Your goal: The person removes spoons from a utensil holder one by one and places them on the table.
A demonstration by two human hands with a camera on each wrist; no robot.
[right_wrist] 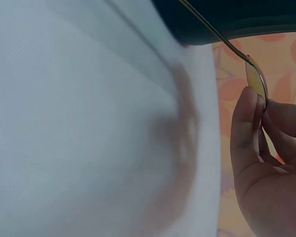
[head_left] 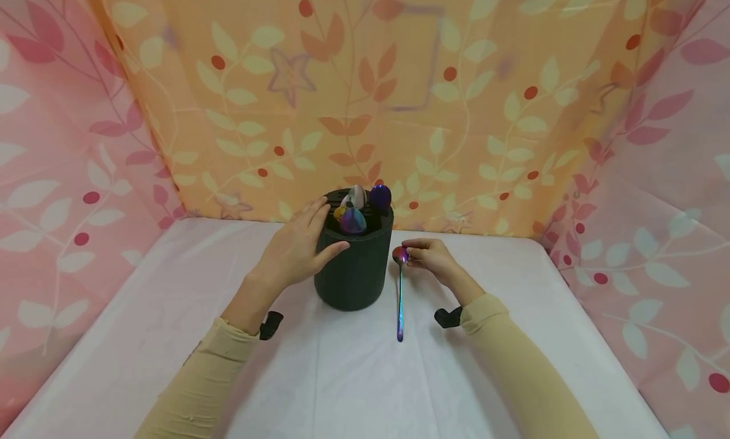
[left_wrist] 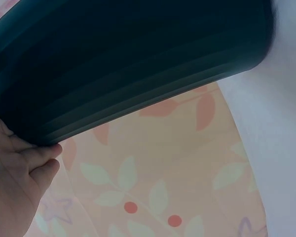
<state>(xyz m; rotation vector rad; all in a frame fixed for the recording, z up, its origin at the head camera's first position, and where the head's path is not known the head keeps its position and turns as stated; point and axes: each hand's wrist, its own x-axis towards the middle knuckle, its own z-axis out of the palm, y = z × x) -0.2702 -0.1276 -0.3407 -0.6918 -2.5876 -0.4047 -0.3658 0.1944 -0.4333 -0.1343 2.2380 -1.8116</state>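
A dark cylindrical utensil holder (head_left: 352, 274) stands upright on the table, its wall also filling the top of the left wrist view. My left hand (head_left: 293, 246) rests against its upper left side, fingers extended along the rim and thumb across the front. To the right of the holder, my right hand (head_left: 433, 259) pinches an iridescent spoon (head_left: 400, 299) by its bowl, with the handle pointing down toward me. In the right wrist view the thumb and fingertips meet on the edge of the spoon bowl (right_wrist: 256, 81).
Several shiny spoon heads, among them a blue-purple one (head_left: 380, 197) and a multicoloured one (head_left: 353, 220), stick up from the holder. White cloth covers the table (head_left: 353, 375). Patterned orange cloth (head_left: 365, 128) hangs behind, with pink cloth at both sides.
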